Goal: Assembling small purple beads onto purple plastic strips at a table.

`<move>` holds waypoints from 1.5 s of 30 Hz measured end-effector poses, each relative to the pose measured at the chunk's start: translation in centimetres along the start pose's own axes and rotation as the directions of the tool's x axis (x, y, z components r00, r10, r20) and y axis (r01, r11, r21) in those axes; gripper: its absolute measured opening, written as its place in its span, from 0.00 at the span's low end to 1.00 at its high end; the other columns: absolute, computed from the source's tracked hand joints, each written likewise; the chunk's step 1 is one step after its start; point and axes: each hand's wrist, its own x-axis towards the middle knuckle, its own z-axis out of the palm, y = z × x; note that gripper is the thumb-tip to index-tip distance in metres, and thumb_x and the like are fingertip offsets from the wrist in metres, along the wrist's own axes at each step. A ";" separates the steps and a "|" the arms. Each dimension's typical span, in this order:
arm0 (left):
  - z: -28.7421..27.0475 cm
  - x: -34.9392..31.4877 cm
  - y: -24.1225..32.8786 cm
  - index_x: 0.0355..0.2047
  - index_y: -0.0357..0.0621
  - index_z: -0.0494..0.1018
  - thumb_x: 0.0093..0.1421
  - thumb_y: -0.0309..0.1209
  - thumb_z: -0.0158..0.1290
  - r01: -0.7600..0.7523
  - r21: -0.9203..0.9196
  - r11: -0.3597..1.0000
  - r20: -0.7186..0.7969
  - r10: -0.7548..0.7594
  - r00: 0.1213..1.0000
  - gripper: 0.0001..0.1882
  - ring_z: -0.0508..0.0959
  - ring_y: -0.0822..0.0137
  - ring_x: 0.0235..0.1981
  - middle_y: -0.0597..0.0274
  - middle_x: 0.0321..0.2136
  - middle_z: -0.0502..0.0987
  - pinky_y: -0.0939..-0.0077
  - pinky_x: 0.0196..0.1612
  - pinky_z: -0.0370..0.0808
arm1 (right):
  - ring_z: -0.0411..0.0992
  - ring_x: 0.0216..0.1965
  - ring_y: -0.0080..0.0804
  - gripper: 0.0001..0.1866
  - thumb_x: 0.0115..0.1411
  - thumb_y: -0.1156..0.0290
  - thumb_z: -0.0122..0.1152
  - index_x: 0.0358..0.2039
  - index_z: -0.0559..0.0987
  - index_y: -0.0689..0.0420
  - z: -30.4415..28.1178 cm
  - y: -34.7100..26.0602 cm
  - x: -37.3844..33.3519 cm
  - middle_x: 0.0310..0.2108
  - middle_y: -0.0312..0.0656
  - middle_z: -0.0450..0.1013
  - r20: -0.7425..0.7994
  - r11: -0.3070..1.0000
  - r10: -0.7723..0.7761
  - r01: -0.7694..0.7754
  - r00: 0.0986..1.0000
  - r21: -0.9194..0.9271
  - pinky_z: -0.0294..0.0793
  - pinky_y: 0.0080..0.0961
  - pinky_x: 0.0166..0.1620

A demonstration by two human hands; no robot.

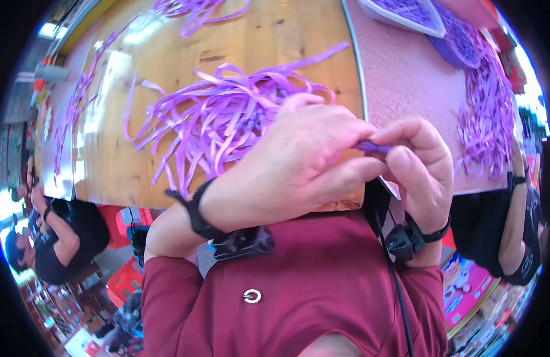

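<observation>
A small dark purple piece [373, 146] is pinched between my two hands, near the right edge of the wooden table top. My left hand [319, 146] reaches across with its back up, fingertips closed on the piece's left end. Thumb and forefinger of my right hand [423, 166] grip the other end. Fingers cover most of the piece, so its exact kind cannot be made out. Under and beyond my left hand lies a loose heap of light purple ribbons [198, 122], with small darker purple parts among them.
More purple ribbons [195, 15] lie at the table's far edge. On the pink surface [400, 77] to the right stand a white tray [406, 21] and a purple basket [459, 50], with ribbons hanging beside them. Other people sit at left and right.
</observation>
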 end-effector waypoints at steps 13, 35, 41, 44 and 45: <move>-4.1 -4.7 -2.7 0.25 0.40 0.74 0.47 0.25 0.48 0.101 -0.092 0.991 -0.337 -0.126 0.933 0.06 0.72 0.72 0.26 0.65 0.20 0.72 0.72 0.43 0.63 | 0.54 0.11 0.11 0.09 0.58 0.68 0.50 0.25 0.67 0.58 -5.1 -0.8 0.0 0.19 0.35 0.67 -0.190 0.895 -0.199 0.100 0.962 -0.434 0.50 0.08 0.13; -13.0 -17.9 -7.0 0.36 0.35 0.68 0.58 0.33 0.45 -0.608 -0.517 0.602 -0.854 -0.408 0.322 0.13 0.71 0.69 0.33 0.59 0.29 0.73 0.67 0.46 0.66 | 0.54 0.17 0.18 0.08 0.59 0.72 0.47 0.37 0.70 0.63 -19.6 -2.0 -4.2 0.26 0.38 0.68 -0.568 0.883 -0.258 0.429 0.781 0.190 0.54 0.15 0.22; -12.5 -17.0 -6.9 0.34 0.37 0.68 0.58 0.32 0.45 -0.628 -0.529 0.571 -0.840 -0.460 0.289 0.10 0.72 0.64 0.35 0.56 0.31 0.72 0.62 0.47 0.66 | 0.64 0.28 0.21 0.11 0.60 0.71 0.45 0.40 0.69 0.64 -17.9 -1.1 -3.6 0.31 0.41 0.69 -0.540 0.922 -0.386 0.335 0.748 -0.196 0.64 0.17 0.33; -12.1 -15.6 -6.2 0.32 0.34 0.67 0.55 0.30 0.47 -0.672 -0.491 0.555 -0.835 -0.521 0.180 0.10 0.71 0.61 0.36 0.55 0.30 0.72 0.63 0.49 0.63 | 0.68 0.37 0.27 0.13 0.60 0.70 0.45 0.42 0.69 0.64 -18.1 -0.5 -2.7 0.38 0.45 0.70 -0.558 0.893 -0.446 0.307 0.700 -0.328 0.67 0.22 0.42; -12.1 -15.8 -6.4 0.33 0.34 0.67 0.57 0.29 0.45 -0.667 -0.507 0.546 -0.831 -0.514 0.211 0.09 0.72 0.62 0.36 0.55 0.30 0.72 0.64 0.49 0.64 | 0.68 0.42 0.30 0.13 0.60 0.70 0.45 0.42 0.69 0.64 -18.0 -0.2 -2.4 0.41 0.47 0.69 -0.568 0.892 -0.452 0.342 0.688 -0.295 0.67 0.25 0.47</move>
